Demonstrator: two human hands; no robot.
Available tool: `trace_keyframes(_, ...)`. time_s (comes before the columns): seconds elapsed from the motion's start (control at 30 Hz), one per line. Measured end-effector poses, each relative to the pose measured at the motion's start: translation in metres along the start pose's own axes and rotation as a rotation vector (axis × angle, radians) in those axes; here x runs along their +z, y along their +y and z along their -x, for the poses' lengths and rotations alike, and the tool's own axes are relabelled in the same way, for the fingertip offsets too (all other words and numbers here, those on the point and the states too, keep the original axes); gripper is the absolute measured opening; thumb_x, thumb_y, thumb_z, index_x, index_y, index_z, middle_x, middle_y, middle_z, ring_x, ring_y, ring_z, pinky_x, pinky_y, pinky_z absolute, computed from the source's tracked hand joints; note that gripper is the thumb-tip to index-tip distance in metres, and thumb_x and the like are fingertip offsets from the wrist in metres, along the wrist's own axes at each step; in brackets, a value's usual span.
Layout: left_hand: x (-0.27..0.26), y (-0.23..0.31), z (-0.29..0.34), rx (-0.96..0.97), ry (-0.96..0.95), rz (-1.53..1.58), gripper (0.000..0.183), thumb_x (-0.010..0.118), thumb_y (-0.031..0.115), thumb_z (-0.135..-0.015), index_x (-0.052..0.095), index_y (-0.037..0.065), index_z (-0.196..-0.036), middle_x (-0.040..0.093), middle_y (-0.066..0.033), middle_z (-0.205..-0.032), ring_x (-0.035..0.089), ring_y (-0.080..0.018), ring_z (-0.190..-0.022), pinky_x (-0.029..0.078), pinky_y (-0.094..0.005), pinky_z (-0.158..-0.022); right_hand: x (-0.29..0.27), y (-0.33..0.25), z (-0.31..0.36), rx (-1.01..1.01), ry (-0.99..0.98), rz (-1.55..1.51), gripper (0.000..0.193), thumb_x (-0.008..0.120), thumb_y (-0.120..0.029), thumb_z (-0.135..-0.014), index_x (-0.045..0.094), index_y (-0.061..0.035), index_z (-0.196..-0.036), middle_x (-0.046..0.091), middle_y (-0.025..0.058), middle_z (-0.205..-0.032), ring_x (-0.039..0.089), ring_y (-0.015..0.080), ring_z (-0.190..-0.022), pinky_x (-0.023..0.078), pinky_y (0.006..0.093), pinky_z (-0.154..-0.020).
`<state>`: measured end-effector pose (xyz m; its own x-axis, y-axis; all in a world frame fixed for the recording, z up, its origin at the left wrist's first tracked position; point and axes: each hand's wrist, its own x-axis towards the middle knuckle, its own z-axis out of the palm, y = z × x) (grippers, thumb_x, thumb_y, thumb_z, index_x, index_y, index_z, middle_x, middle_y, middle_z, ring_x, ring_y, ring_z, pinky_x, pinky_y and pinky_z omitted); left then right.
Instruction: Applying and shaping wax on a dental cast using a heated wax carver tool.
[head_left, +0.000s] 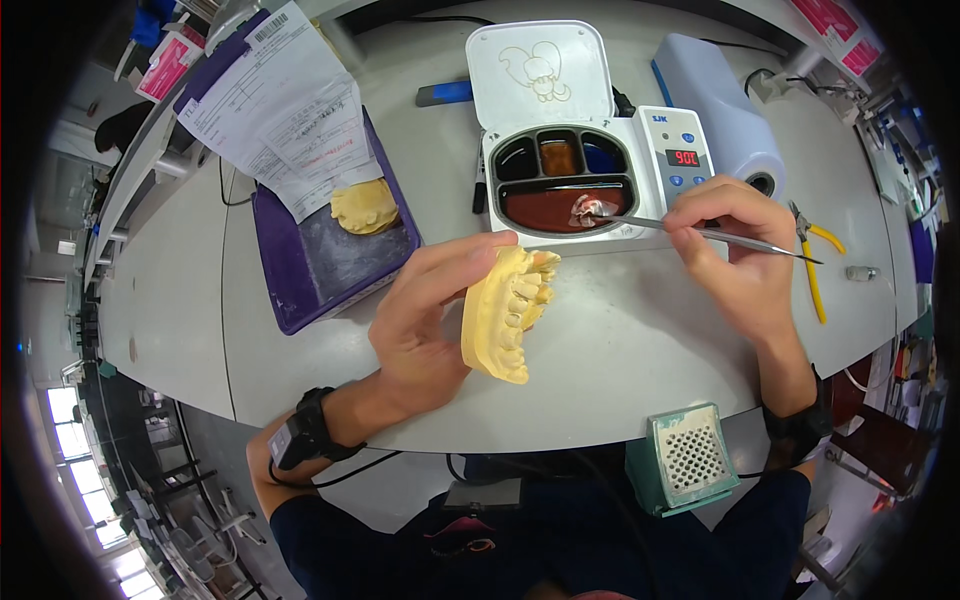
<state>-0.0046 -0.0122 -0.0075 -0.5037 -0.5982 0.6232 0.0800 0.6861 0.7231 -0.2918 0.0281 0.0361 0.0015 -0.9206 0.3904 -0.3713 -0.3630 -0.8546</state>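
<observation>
My left hand point(420, 330) grips a yellow plaster dental model point(490, 325) by its base, with its row of teeth turned to the right. Between the fingers of my right hand point(735, 255) lies a slim metal wax carving tool point(645, 222). Its far tip dips into the reddish-brown wax point(535, 208) in the large front compartment of a white wax heating pot point(624, 234). A pale, shiny patch shows around that tip. Behind it, smaller compartments hold amber and dark wax. The pot's white lid point(500, 85) is raised, and a lit red display is on its right side.
A purple tray point(320, 280) on the left holds another plaster piece point(365, 207) and printed papers point(285, 125). Yellow-handled pliers point(815, 275) lie at the right. A grey-blue machine point(710, 100) stands behind the pot. At the front edge is a green box with a perforated face point(692, 455).
</observation>
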Motion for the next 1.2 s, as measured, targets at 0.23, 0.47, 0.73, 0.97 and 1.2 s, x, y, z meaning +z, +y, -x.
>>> trace_keyframes(0.23,0.000,-0.003,0.004,0.034,-0.027,-0.012,0.072,0.081,-0.012,-0.069,0.046,0.007,-0.128,0.051,-0.0236,-0.128,0.065,-0.0277,-0.105,0.062,-0.0350,-0.084,-0.006,0.002,0.002,-0.077,-0.212,-0.431,0.010,0.065,0.006,-0.075,0.067,0.0017,-0.083,0.068,0.0116,-0.085,0.062,0.0175,-0.082,0.048,0.0285,-0.076)
trace_keyframes(0.47,0.000,-0.004,0.004,0.033,-0.028,-0.017,0.071,0.081,-0.010,-0.070,0.046,0.008,-0.129,0.051,-0.0234,-0.128,0.065,-0.0273,-0.105,0.061,-0.0346,-0.085,0.005,0.000,0.003,-0.054,-0.251,-0.365,0.016,0.070,0.007,-0.070,0.069,0.0013,-0.085,0.070,0.0118,-0.086,0.066,0.0176,-0.082,0.050,0.0281,-0.077)
trace_keyframes(0.73,0.002,-0.003,0.003,0.035,-0.013,0.003,0.070,0.081,-0.009,-0.071,0.046,0.007,-0.129,0.051,-0.0246,-0.128,0.064,-0.0276,-0.107,0.060,-0.0342,-0.085,0.008,0.000,0.003,-0.065,-0.241,-0.313,0.016,0.072,0.006,-0.070,0.070,0.0002,-0.084,0.072,0.0102,-0.085,0.066,0.0163,-0.082,0.051,0.0274,-0.077)
trace_keyframes(0.97,0.008,0.002,0.004,-0.061,0.062,0.169,0.055,0.081,-0.004,-0.075,0.057,0.005,-0.124,0.056,-0.0191,-0.129,0.060,-0.0256,-0.114,0.052,-0.0330,-0.095,0.007,-0.003,0.006,-0.046,-0.209,-0.264,0.015,0.071,0.006,-0.068,0.070,-0.0002,-0.082,0.072,0.0106,-0.083,0.064,0.0150,-0.078,0.049,0.0263,-0.072)
trace_keyframes(1.2,0.003,0.000,0.001,-0.018,-0.011,0.102,0.070,0.081,-0.009,-0.071,0.042,0.008,-0.127,0.050,-0.0241,-0.129,0.064,-0.0262,-0.106,0.060,-0.0345,-0.087,0.009,-0.003,0.003,-0.065,-0.204,-0.266,0.014,0.071,0.007,-0.069,0.070,0.0005,-0.082,0.072,0.0110,-0.083,0.063,0.0154,-0.078,0.049,0.0263,-0.073)
